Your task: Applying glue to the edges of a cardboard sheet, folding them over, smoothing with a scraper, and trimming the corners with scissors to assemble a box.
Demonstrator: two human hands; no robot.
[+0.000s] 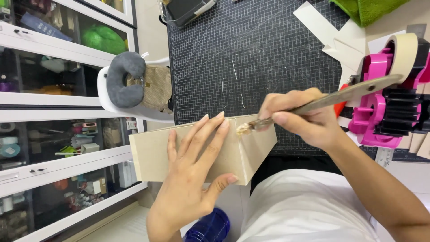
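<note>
**Brushing along the top edge of a cardboard box**

Mid-stroke, by the look of it: right hand [309,118] closed in a pinch grip around a worn flat brush with a pale, paint-flecked wooden handle [331,97], bristle tip touching the top corner edge of a plain beige cardboard box [251,148]. Left hand [197,166] spread flat against the box's near face, fingers splayed and pressing, thumb hooked under the lower edge; no closed grip there, only a steadying palm. Box held at the front edge of the tabletop, partly over a dark gridded cutting mat [251,54], partly out over the lap and a white shirt [309,210].

Judged from the pose: coating or gluing of the rim under way. Next stroke likely calls for a steady box, light pressure, and bristles kept along the narrow edge rather than spilling down the face.

Hard to make out:
- What sits on the bristles, glue or paint: too small and pale to tell.
- Box interior and far side: hidden.
- Brush handle's end: crossing in front of a pink tape dispenser with a cream roll [385,89], outline muddled there.
- Blue translucent container [210,226] below the left wrist: cut off by the frame.
- Glass-fronted cabinet [58,134] contents: cluttered, indistinct.
</note>
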